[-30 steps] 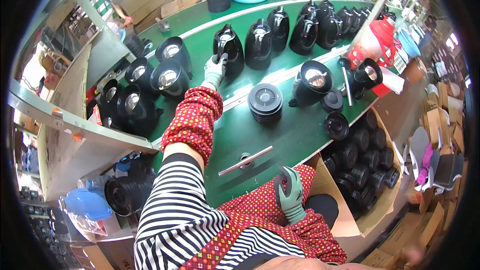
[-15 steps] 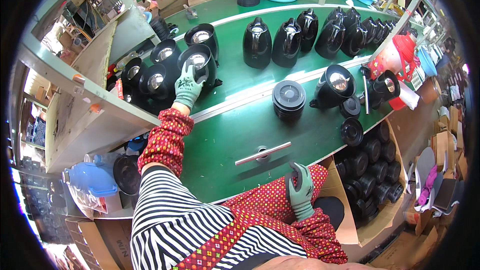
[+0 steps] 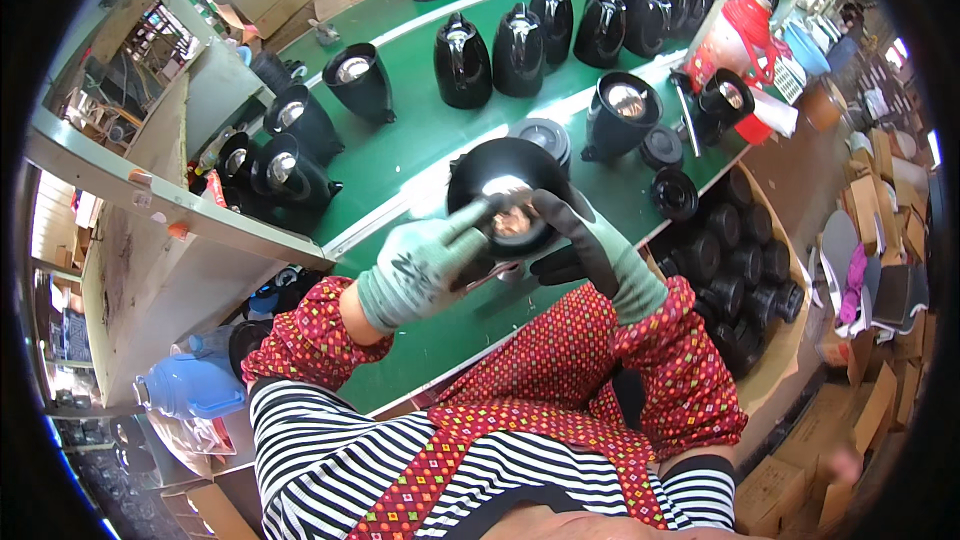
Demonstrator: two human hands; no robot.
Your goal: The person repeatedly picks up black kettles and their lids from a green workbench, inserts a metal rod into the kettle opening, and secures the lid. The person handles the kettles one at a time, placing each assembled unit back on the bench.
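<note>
A black vacuum jug body (image 3: 468, 178) is held in front of me, its wide round opening tilted up toward me and a shiny silver liner showing inside. My left hand (image 3: 415, 268), in a grey-green glove with dark fingertips, grips its near left rim, fingers over the edge. Around the right side curls my right hand (image 3: 610, 255), gloved alike, with fingertips at the rim and thumb lower down. Behind the jug, a stack of black round lids (image 3: 540, 135) is partly hidden. Below the hands, a small metal fixture on the table is mostly covered.
Several open jug bodies (image 3: 285, 175) cluster at left, near a metal frame post (image 3: 180, 210). Finished-looking black jugs (image 3: 462, 65) line the far belt. Another open jug (image 3: 622, 115) and loose lids (image 3: 674, 193) lie at right. A carton (image 3: 790, 350) of black parts stands beside the green table.
My left hand has brought a jug body from the left cluster to the middle. My right hand has risen from my lap to the jug. The view has shifted.
</note>
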